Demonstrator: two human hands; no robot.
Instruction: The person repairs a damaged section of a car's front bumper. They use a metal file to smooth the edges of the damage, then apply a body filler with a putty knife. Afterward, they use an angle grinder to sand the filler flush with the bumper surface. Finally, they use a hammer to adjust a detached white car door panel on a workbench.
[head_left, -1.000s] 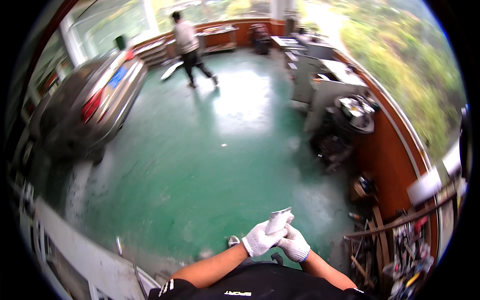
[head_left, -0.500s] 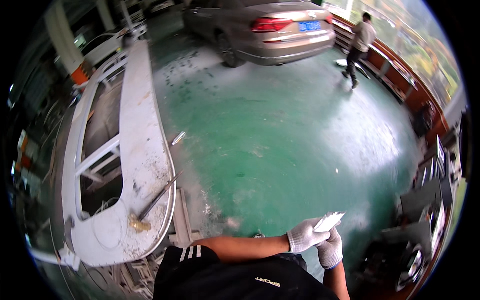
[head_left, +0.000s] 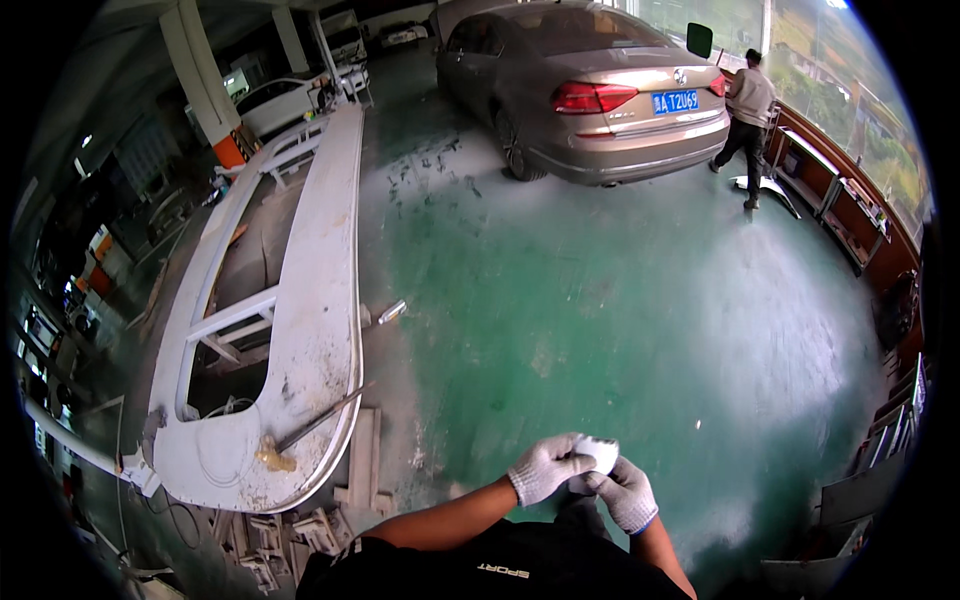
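Note:
A small white packet-like thing (head_left: 599, 454) with a dark strip along its top edge is held in front of my body. My left hand (head_left: 545, 469), in a white knitted glove, is closed on its left side with the thumb across it. From the right, my right hand (head_left: 624, 496), gloved the same way, pinches its lower right edge. The two hands nearly touch, and the gloved fingers cover the lower part of the packet. What it contains cannot be seen.
On the left stands a long white frame platform (head_left: 315, 330), a rod-like tool (head_left: 318, 418) with a yellowish end lying on it. Metal blocks (head_left: 318, 533) sit at its foot. Ahead is a beige car (head_left: 600, 100). A person (head_left: 748, 120) walks by the window shelves (head_left: 835, 175).
Both hands have shifted left and slightly up with the white packet, which is now tipped differently and shows a dark edge. The view has turned right; the person has walked on.

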